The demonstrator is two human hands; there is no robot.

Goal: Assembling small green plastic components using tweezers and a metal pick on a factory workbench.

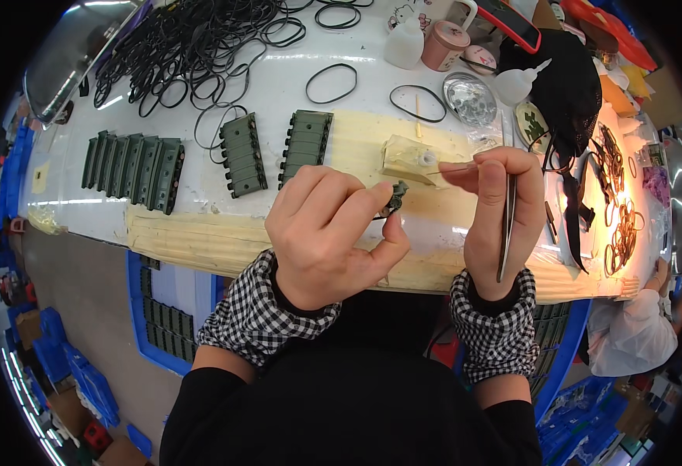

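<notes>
Green piece (396, 197): where is it?

— Pinched between thumb and forefinger of the left hand (321, 233), above the near part of the table (279, 87).

— And the right hand (485, 221)?

— It grasps metal tweezers (509, 221), nearly upright and apart from the piece. Whether its forefinger also carries something tiny, I can't tell from this view.

— What could go wrong?

— A slip, mostly. The piece is small and held by fingertips alone, so too hard a squeeze could shoot it away. The tweezers could scratch it, too, if they met it at a bad angle.

— Anything close by?

— A yellowish block (403, 161) lies just beyond the hands; a stray knuckle could shift it. Farther out to the left are ribbed green strips (245, 155), with tangled black bands (186, 54) behind. One loop seems to lie against a strip, so tugging it could drag both.
</notes>
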